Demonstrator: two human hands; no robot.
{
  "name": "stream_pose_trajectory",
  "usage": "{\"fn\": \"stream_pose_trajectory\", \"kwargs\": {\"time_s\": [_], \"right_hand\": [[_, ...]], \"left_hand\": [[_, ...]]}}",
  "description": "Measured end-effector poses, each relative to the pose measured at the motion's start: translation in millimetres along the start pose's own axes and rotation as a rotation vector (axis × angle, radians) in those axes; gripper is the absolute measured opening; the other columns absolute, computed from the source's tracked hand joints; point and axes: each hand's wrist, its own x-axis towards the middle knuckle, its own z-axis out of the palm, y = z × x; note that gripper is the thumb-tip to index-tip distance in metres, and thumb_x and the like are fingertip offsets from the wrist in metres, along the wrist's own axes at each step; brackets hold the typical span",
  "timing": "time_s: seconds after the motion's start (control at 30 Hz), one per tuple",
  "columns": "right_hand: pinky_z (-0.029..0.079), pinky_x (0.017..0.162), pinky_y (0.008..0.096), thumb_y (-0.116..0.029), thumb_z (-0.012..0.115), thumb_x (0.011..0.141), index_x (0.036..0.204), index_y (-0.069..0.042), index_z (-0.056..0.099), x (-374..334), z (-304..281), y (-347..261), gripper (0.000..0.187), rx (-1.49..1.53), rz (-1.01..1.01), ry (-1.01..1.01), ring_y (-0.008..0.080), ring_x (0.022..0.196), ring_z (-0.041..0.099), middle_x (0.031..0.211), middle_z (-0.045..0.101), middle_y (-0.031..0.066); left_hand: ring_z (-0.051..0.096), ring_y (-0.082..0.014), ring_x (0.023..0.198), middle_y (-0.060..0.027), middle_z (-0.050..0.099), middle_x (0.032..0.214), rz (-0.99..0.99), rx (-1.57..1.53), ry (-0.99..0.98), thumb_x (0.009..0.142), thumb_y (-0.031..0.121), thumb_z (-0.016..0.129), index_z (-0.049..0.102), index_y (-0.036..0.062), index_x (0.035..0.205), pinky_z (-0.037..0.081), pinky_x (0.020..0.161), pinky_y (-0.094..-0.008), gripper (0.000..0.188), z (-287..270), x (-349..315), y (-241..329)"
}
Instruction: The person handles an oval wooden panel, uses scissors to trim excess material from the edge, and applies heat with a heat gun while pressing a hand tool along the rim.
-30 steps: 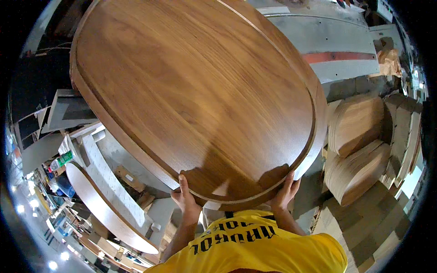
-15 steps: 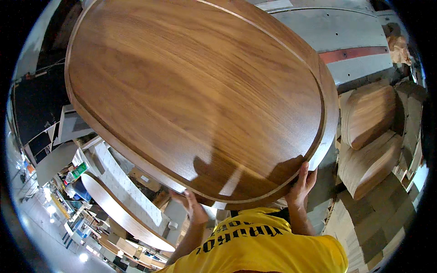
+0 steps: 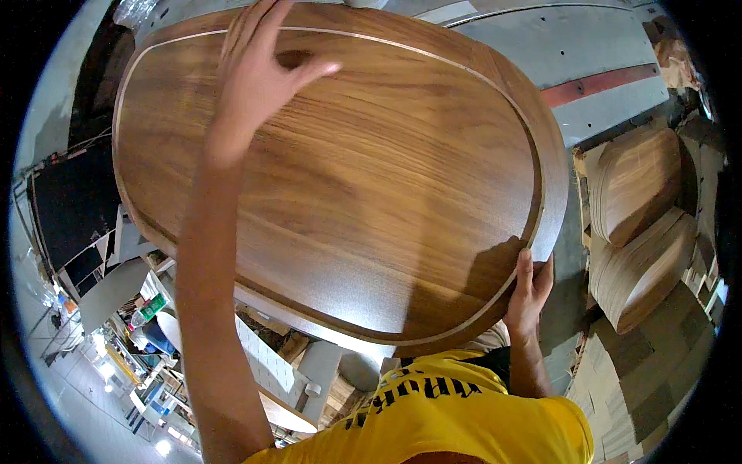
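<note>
Head view: 1 big oval wood panel (image 3: 386,185) fills the mid & upper part of the frame, face up, w/ a thin groove line running round inside its edge. My L hand (image 3: 259,73) is over the panel's upper L part, fingers stretched toward the top of the frame, thumb spread wide, nothing gripped; can't tell if it's touching the wood. My L forearm crosses the panel's L side. My R hand (image 3: 529,298) is at the panel's lower R edge, closed round the rim, thumb on top, fingers on the outer side.

Containers: 1 bottle (image 3: 147,311) w/ green & clear parts, far L of frame, approx. mid-height; too small to tell what's in it. Crumpled clear plastic (image 3: 137,11), upper L corner; contents n/a, can't make out.

Counts: 2 stacks of curved wood pieces at R of frame, 1 upper stack (image 3: 638,185) & 1 lower stack (image 3: 643,267), just beside each other; no. of layers too fine to count. 1 red strip (image 3: 599,87) on the gray surface (image 3: 572,39), upper R. 1 brown crumpled sheet (image 3: 675,66) near it. My yellow shirt (image 3: 464,421), bottom ctr.
</note>
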Motion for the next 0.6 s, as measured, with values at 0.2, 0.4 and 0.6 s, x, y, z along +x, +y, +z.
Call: {"fn": "stream_pose_trajectory", "kwargs": {"time_s": [0.2,0.4,0.6], "right_hand": [[0.045,0.087,0.0278,-0.025,0.063,0.105,0.135,0.002,0.053,17,5,-7,0.041,-0.035,0.015,0.020,0.0120,0.099,0.052,0.112,0.061,0.0030],[0.045,0.092,0.0290,-0.028,0.065,0.104,0.135,0.002,0.053,30,10,-29,0.045,-0.095,-0.020,-0.054,0.0140,0.104,0.055,0.115,0.063,0.0054],[0.043,0.103,0.0323,-0.033,0.063,0.104,0.149,0.003,0.042,41,8,-32,0.061,-0.138,0.062,-0.128,0.0196,0.121,0.053,0.133,0.058,0.0134]], "left_hand": [[0.056,-0.0367,0.126,-0.0171,0.058,0.135,-0.065,0.127,-0.544,0.072,0.075,0.077,0.055,0.0147,0.139,0.046,0.107,-0.0496,0.093,54,67,-13],[0.063,-0.0362,0.102,-0.0150,0.063,0.106,0.115,0.094,-0.519,0.071,0.062,0.086,0.070,0.0091,0.111,0.052,0.086,-0.0489,0.068,32,49,-49],[0.063,-0.0359,0.097,-0.0144,0.063,0.103,0.120,-0.022,-0.405,0.070,0.054,0.090,0.071,0.0056,0.099,0.052,0.078,-0.0494,0.060,29,38,-72]]}}
